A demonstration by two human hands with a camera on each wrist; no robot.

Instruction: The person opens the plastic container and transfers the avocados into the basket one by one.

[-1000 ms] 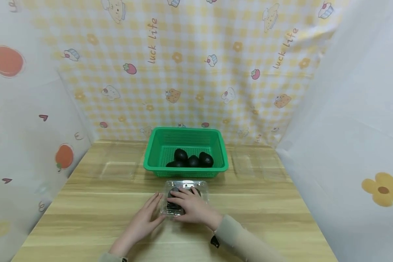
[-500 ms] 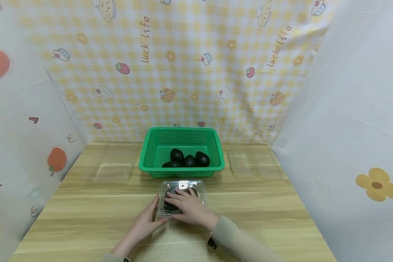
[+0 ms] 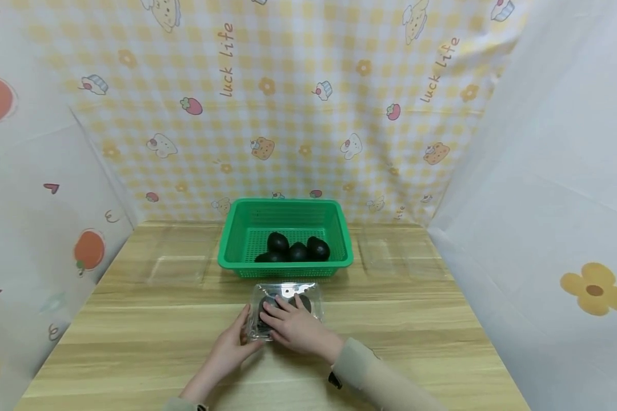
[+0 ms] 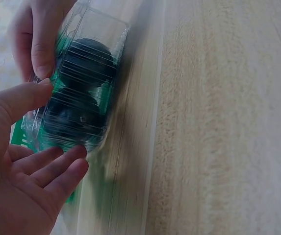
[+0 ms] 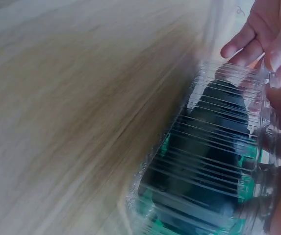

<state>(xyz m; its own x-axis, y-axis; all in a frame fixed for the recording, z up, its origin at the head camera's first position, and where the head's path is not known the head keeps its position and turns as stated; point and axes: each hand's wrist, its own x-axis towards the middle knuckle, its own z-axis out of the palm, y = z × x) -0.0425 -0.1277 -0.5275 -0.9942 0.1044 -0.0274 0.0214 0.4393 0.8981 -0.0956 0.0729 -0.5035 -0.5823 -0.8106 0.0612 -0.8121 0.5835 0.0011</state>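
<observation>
A clear plastic clamshell box [image 3: 316, 298] sits on the wooden table, with dark avocados [image 4: 88, 63] inside. My right hand [image 3: 300, 329] rests on its lid, fingers spread over the top and hiding part of the avocados. At the box's left front corner is my left hand [image 3: 226, 346], fingers along the left side and thumb at the front edge. In the left wrist view, its fingertips [image 4: 80, 166] lie at the box's end and the two thumbs meet near the rim. The right wrist view shows the ribbed front wall of the box close up.
Just behind the box stands a green plastic basket [image 3: 285, 266] with several dark avocados [image 3: 278, 243] in it. Clear plastic containers stand at the back left [image 3: 177, 269] and back right [image 3: 379, 257]. A patterned cloth [image 3: 288, 125] hangs behind the table.
The head view has shifted slightly. My left thumb and fingers have come closer around the box's corner, and the right fingers have shifted a little on the lid.
</observation>
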